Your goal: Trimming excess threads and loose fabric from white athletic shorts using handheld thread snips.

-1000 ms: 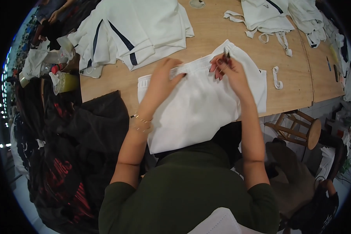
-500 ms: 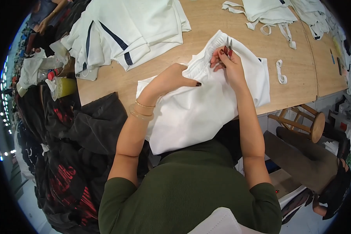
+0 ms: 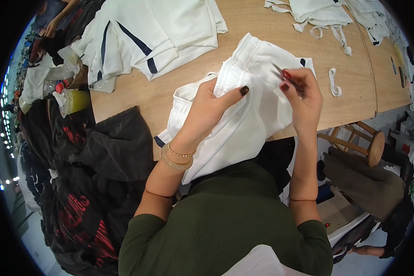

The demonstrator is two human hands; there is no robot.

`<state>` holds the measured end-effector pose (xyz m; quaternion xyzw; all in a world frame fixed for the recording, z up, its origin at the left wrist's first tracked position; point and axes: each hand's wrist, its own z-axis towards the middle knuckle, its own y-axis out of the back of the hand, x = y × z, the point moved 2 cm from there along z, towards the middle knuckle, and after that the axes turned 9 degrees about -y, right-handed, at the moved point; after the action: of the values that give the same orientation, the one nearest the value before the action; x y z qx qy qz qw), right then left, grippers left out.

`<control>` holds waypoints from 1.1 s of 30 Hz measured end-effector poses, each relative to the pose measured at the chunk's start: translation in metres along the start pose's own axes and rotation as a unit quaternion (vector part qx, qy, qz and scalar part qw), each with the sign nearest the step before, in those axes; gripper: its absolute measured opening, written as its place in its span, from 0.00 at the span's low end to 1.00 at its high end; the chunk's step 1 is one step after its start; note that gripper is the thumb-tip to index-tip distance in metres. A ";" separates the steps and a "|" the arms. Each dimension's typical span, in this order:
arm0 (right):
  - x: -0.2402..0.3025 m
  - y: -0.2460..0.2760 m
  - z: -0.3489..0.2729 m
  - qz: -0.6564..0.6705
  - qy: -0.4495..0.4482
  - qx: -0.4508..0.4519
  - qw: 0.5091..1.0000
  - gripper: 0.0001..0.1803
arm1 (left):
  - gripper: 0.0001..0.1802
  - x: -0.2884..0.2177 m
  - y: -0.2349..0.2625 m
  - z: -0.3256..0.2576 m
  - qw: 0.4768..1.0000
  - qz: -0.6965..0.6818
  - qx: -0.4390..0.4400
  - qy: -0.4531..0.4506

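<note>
A white garment (image 3: pixel 244 124) with a ribbed waistband lies over the wooden table's (image 3: pixel 138 99) front edge and hangs toward my lap. My left hand (image 3: pixel 211 108) grips a bunched fold of it just below the waistband, thumb pressed on the cloth. My right hand (image 3: pixel 301 96) pinches a small thin metal tool (image 3: pixel 283 76) whose tip rests on the fabric near the waistband. Both forearms come up from a dark green top.
Folded white garments with dark stripes (image 3: pixel 147 32) lie at the back left, more white pieces (image 3: pixel 317 14) at the back right, a white cord loop (image 3: pixel 335 82) beside my right hand. Dark clothes (image 3: pixel 96 175) pile at the left. A wooden stool (image 3: pixel 361 140) stands right.
My left hand has gathered the garment up into a raised fold and slid toward the waistband. The right hand with the tool has stayed on the cloth, shifting slightly right.
</note>
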<state>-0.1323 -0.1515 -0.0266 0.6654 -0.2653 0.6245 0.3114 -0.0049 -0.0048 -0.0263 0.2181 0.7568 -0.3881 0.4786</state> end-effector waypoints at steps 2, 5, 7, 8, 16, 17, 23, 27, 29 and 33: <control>0.008 0.004 -0.012 -0.034 0.024 -0.005 0.999 0.10 | 0.12 -0.001 -0.002 -0.002 1.000 -0.006 0.000 -0.004; 0.013 -0.001 -0.021 -0.076 0.057 -0.016 0.995 0.12 | 0.12 0.000 -0.004 -0.003 1.000 -0.018 0.002 -0.009; 0.017 -0.005 -0.022 -0.095 0.072 -0.017 0.993 0.12 | 0.12 0.000 -0.005 -0.004 1.000 0.000 -0.001 -0.024; 0.020 -0.007 -0.023 -0.114 0.088 -0.017 0.989 0.12 | 0.12 -0.001 -0.005 -0.004 1.000 0.001 0.000 -0.024; 0.027 -0.012 -0.021 -0.155 0.137 -0.011 0.978 0.12 | 0.15 -0.001 -0.002 -0.006 0.998 0.051 0.022 -0.041; 0.027 -0.011 -0.021 -0.162 0.141 -0.012 0.977 0.12 | 0.15 -0.001 -0.002 -0.006 0.998 0.051 0.023 -0.041; 0.029 -0.010 -0.021 -0.151 0.131 -0.008 0.980 0.12 | 0.14 -0.004 -0.003 -0.006 0.996 0.073 0.024 -0.043; 0.028 -0.010 -0.021 -0.147 0.133 -0.006 0.980 0.12 | 0.14 -0.006 -0.004 -0.006 0.995 0.085 0.030 -0.041; 0.029 -0.011 -0.021 -0.125 0.117 -0.004 0.985 0.12 | 0.14 -0.006 -0.004 -0.005 0.995 0.085 0.033 -0.037; 0.022 -0.009 -0.019 -0.120 0.088 0.004 0.989 0.13 | 0.19 -0.001 -0.002 -0.004 0.995 0.064 0.038 -0.060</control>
<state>-0.1367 -0.1303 -0.0048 0.6359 -0.1525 0.6398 0.4037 -0.0085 -0.0030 -0.0235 0.2606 0.6958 -0.3974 0.5385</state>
